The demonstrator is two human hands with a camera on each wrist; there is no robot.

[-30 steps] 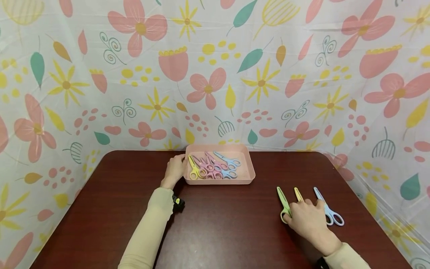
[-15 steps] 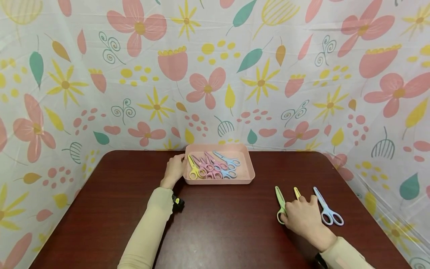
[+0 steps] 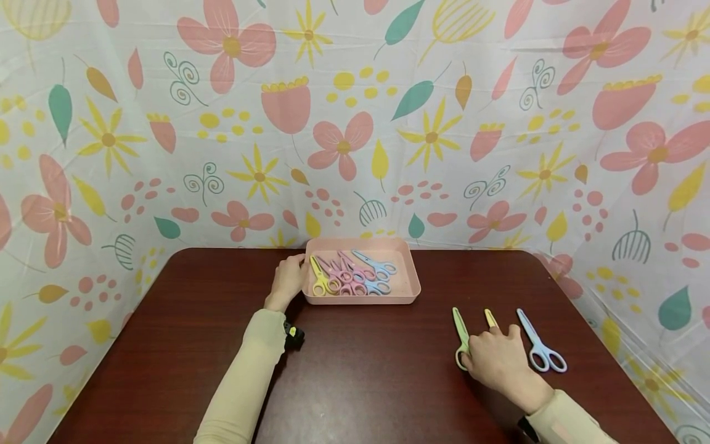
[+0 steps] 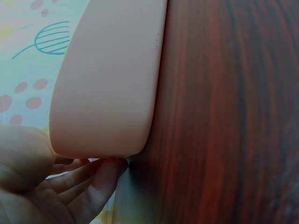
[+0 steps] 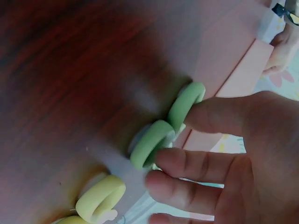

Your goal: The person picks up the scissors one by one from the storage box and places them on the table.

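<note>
Where the dark table (image 3: 355, 382) meets the floral curtain (image 3: 499, 179), head view: one pink tray (image 3: 360, 300), upright, holding yellow tray scissors (image 3: 316, 266), several pink tray scissors (image 3: 342, 253) and blue tray scissors (image 3: 366, 258), overlapping at mixed angles, as though laid in loosely. Left hand (image 3: 287, 280): at the tray's left end, presumably to steady it. Nearer the person and to the right, one row, flat on the table: green scissors (image 3: 460, 327), yellow row scissors (image 3: 490, 317), blue row scissors (image 3: 535, 339); blades toward the curtain, pairs apart, a spacing that looks deliberate. Right hand (image 3: 496, 364): over the middle of the row, hiding the yellow handles, its edge just beside the blue ones. Also present: pale sleeves (image 3: 244, 370) and a black wrist device (image 3: 294, 336). Left wrist view: tray wall, which blocks sight of the contents; fingers bent against its end; whether the thumb pinches the rim, cannot tell. Right wrist view: thumb and index fingertip to either side of the green handles, seemingly a light pinch, a hold at the rings that would suit turning or aligning the pair; yellow handles near the other fingertips, apparently apart from them.
</note>
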